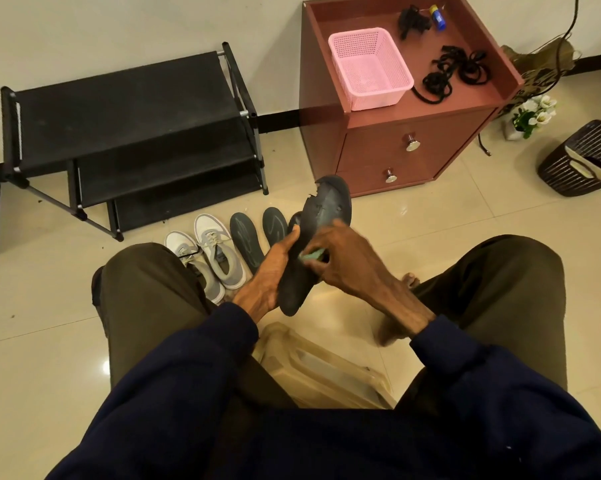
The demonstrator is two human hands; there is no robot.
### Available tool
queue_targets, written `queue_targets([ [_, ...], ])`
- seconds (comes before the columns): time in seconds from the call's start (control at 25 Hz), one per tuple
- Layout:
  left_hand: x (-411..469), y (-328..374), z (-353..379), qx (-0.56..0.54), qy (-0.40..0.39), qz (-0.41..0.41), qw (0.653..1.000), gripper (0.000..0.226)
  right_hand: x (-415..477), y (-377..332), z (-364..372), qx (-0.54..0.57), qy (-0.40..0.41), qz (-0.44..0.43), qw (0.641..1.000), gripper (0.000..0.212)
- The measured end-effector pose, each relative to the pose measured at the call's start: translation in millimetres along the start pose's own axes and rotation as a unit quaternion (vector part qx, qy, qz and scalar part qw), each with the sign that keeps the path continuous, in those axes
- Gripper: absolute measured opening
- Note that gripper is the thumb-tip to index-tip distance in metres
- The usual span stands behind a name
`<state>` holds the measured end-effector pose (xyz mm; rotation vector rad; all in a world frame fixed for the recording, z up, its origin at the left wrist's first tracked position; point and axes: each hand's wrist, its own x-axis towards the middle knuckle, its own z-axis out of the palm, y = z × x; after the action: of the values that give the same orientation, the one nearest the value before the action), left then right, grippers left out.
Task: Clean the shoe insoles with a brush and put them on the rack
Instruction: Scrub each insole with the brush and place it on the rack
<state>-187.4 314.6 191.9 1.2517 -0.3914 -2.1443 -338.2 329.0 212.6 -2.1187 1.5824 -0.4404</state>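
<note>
Navy sweater point(292, 427), long sleeves point(219, 344) reaching the wrists. Dark olive-brown trousers point(143, 306) cover both legs. Bare foot point(411, 280) at 3 o'clock from the right hand point(344, 258).

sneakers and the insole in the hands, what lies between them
Head view: two dark insoles lie side by side on the floor between the sneakers and the held insole.

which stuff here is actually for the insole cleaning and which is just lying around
For the job: worn dark grey insole in the left hand; green brush in the right hand; two dark insoles on the floor; black three-tier shoe rack.
Lying about: pink plastic basket; black laces; brown woven basket; white flowers.
</note>
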Motion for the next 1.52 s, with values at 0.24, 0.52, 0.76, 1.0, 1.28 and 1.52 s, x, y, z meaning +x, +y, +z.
queue_targets([
  [0.24, 0, 0, 3, 0.008, 0.011, -0.009, 1.000, 0.046, 3, 22, 0, -0.017, 0.046, 0.070, 0.996, 0.018],
  [0.52, 3, -2, 1, -0.008, 0.000, -0.020, 1.000, 0.059, 7, 35, -5, -0.130, 0.072, 0.084, 0.985, 0.023],
  [0.76, 6, -4, -3, -0.006, -0.016, -0.028, 0.999, 0.053, 6, 29, 1, 0.058, 0.047, -0.009, 0.997, 0.014],
  [1.0, -4, 1, 4, 0.000, -0.065, -0.071, 0.995, 0.052, 8, 51, -9, 0.050, 0.184, 0.059, 0.980, 0.019],
  [1.28, -1, -2, 2, 0.016, -0.051, -0.065, 0.996, 0.050, 9, 39, -11, 0.068, 0.051, 0.005, 0.996, 0.020],
  [1.52, -2, -1, 3, 0.018, -0.050, -0.066, 0.996, 0.047, 3, 41, -5, 0.083, 0.048, 0.024, 0.995, 0.022],
])
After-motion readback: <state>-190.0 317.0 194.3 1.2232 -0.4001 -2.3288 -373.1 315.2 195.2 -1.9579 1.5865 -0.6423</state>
